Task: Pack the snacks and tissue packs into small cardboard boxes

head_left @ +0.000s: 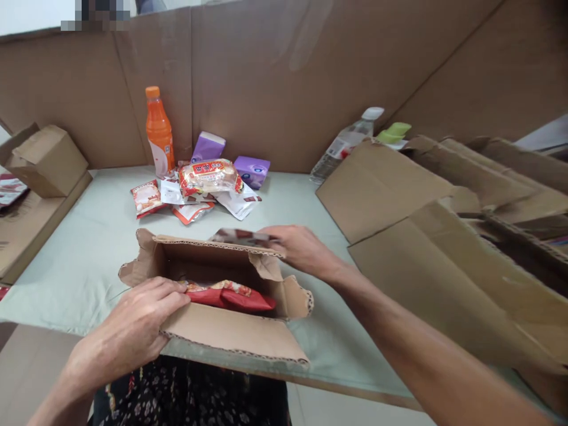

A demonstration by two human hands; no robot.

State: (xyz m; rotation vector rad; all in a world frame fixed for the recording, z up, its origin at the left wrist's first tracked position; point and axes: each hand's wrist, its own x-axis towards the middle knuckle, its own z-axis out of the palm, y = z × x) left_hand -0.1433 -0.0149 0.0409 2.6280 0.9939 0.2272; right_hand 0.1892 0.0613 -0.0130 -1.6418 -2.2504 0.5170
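Observation:
An open cardboard box stands near the table's front edge, its flaps folded outward. Inside, along the near wall, lies a red snack bag. My left hand is closed over the box's near left edge, fingertips inside by the bag. Just behind the far flap, my right hand is closed on a blurred brown-and-white packet, partly hidden by the flap. Farther back is a pile with a wrapped bread pack on top and a small red-and-white packet at its left.
An orange drink bottle stands behind the pile, beside two purple tissue packs. At right, a clear bottle leans by several open cardboard boxes. Another carton sits at left. Cardboard panels wall the back.

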